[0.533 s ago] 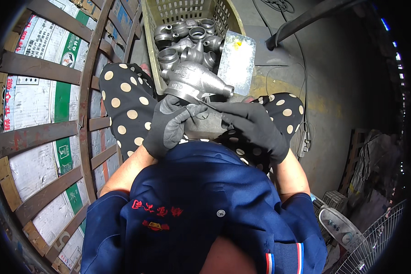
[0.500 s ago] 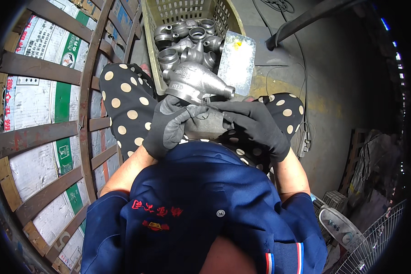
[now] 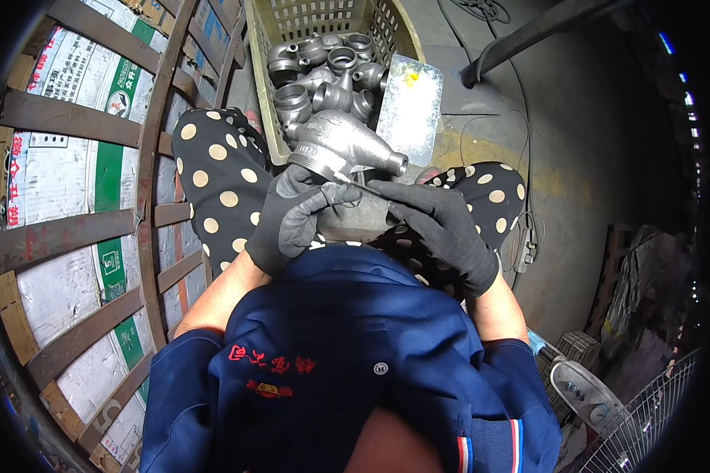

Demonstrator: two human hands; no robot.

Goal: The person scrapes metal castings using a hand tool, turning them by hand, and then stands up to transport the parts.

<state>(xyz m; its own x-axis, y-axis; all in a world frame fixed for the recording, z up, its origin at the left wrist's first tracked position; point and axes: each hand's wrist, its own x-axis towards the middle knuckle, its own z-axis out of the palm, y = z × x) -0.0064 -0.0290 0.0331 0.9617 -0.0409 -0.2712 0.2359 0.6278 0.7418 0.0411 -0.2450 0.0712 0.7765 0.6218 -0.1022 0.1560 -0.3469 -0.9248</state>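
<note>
A grey cast-metal pipe fitting with a wide threaded collar and a narrower threaded end sits tilted in front of me, between my knees. My left hand, in a dark glove, is closed at the near edge of its collar, thumb and forefinger pinched together. My right hand, gloved too, is closed around a thin dark rod-like tool. The tool's tip reaches the collar beside my left fingertips. What kind of tool it is cannot be made out. Below the fitting, a grey block-like surface shows between my hands.
A yellowish plastic crate just beyond holds several similar fittings. A shiny metal plate leans at its right side. Metal-barred racking with cartons stands at left. Cables, a dark post and a fan guard lie right.
My right hand has shifted slightly down, and the thin tool is angled a little more steeply. The fitting has turned slightly, its narrow end lower. My left hand is nearly unmoved.
</note>
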